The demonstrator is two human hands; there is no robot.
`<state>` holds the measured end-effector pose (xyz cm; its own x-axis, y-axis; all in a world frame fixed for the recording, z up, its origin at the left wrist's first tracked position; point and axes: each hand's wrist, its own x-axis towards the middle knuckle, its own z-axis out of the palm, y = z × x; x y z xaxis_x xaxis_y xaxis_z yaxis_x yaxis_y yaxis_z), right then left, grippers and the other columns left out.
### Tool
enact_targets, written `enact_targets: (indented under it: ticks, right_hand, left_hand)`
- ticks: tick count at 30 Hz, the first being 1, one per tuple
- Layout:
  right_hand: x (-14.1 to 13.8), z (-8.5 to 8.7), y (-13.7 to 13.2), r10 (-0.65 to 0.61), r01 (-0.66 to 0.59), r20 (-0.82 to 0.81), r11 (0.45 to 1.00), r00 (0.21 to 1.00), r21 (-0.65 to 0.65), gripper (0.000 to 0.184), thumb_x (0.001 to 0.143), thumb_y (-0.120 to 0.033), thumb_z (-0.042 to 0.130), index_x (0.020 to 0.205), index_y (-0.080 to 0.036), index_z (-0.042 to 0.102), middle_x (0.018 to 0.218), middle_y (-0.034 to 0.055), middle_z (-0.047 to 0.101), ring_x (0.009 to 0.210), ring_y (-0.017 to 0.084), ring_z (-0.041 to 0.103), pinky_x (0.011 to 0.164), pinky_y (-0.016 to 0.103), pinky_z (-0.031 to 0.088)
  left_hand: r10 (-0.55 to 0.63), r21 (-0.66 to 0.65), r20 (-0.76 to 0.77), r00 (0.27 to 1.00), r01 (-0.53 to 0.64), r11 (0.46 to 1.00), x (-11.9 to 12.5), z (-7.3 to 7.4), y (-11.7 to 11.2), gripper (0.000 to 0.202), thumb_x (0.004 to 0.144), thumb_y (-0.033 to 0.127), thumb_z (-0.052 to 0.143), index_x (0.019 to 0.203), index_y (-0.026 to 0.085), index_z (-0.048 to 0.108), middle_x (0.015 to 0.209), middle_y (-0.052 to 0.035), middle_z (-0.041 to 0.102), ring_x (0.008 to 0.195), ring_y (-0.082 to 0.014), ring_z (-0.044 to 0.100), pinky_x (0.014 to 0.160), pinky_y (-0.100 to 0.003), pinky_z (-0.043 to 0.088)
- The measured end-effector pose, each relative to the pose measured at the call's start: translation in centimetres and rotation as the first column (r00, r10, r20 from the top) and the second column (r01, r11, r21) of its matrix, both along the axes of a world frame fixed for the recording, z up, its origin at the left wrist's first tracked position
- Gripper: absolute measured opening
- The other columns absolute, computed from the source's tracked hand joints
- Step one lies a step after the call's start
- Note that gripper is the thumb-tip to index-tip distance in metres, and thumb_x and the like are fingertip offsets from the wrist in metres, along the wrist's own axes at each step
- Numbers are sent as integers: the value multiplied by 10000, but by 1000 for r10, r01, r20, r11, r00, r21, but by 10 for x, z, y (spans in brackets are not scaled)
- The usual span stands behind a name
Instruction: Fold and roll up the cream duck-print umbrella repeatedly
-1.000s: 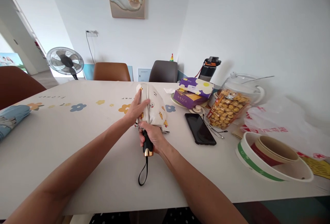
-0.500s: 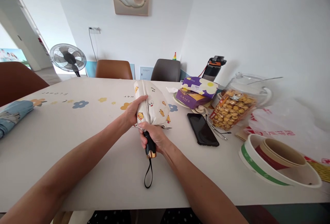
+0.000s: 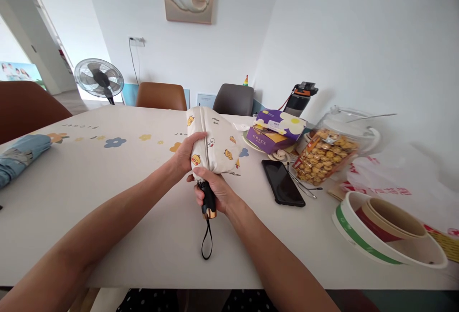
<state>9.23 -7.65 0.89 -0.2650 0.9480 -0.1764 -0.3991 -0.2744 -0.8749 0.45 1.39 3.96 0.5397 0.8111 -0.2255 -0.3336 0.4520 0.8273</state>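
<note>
Both my hands hold a folded umbrella (image 3: 224,142) above the table. Its cream cloth carries small yellow duck prints and bulges loosely to the right. My left hand (image 3: 190,151) wraps the left side of the cloth, thumb laid across it. Around the top of the black handle and the lower end of the cloth, my right hand (image 3: 215,187) is closed. The handle ends in a copper-coloured cap, and a black wrist strap (image 3: 206,245) hangs from it toward me. The cloth's underside and some fingertips are hidden.
On the white table (image 3: 143,250), a blue folded umbrella (image 3: 25,156) lies at left. To the right are a black phone (image 3: 283,183), purple boxes (image 3: 272,130), a snack jar (image 3: 324,154), paper bowls (image 3: 380,235) and a plastic bag (image 3: 398,173). Chairs (image 3: 161,95) stand behind.
The umbrella's cloth spreads slightly wider to the right. Both hands keep their grip in nearly the same place. The view has shifted a little.
</note>
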Motion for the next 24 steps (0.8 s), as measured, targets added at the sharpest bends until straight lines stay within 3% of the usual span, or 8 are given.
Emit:
enact_targets:
  ticks: [6, 10, 12, 15, 19, 24]
  right_hand:
    - [-1, -4, 0, -19, 19, 1, 999, 1000, -38, 236, 671, -350, 629, 693, -153, 502, 587, -38, 510, 343, 44, 387, 323, 205, 371]
    - [-7, -9, 2, -158, 173, 148, 980, 976, -96, 237, 658, -345, 633, 663, -155, 490, 525, -38, 492, 329, 64, 411, 313, 218, 387]
    - [-9, -11, 4, -260, 283, 225, 956, 939, -78, 222, 660, -336, 624, 680, -164, 485, 530, -32, 506, 329, 77, 431, 305, 229, 397]
    - [-9, -15, 7, -315, 357, 378, 933, 871, -46, 176, 683, -312, 585, 682, -176, 471, 453, -23, 491, 312, 116, 452, 298, 253, 400]
    - [-7, -16, 8, -256, 311, 542, 950, 801, -10, 115, 674, -251, 560, 711, -183, 475, 343, -22, 455, 286, 165, 460, 283, 274, 389]
    - [-7, -16, 5, -158, 211, 428, 974, 890, -80, 134, 674, -253, 562, 758, -165, 505, 419, -5, 503, 367, 168, 516, 332, 289, 455]
  left_hand:
    - [35, 40, -54, 998, -33, 999, -1, -7, 8, 494, 634, 513, 631, 937, 124, 614, 788, -117, 672, 799, -281, 633, 731, -396, 515]
    - [293, 259, -247, 923, -229, 938, -2, -17, 18, 483, 578, 508, 692, 863, 125, 618, 796, -101, 659, 753, -212, 613, 663, -314, 493]
    - [349, 348, -330, 877, -231, 909, 0, -22, 18, 465, 570, 512, 696, 823, 130, 619, 787, -82, 651, 722, -184, 599, 614, -282, 472]
    - [258, 269, -366, 894, -163, 949, 7, -25, 13, 428, 561, 501, 710, 759, 134, 617, 734, -85, 651, 676, -188, 600, 565, -278, 468]
    - [164, 107, -196, 967, -145, 984, 12, -26, 5, 411, 561, 445, 736, 807, 135, 627, 810, -107, 675, 739, -213, 627, 652, -301, 518]
    - [262, 60, -140, 955, -256, 965, 12, -29, 4, 396, 555, 311, 751, 871, 123, 604, 742, -99, 669, 683, -229, 638, 650, -360, 539]
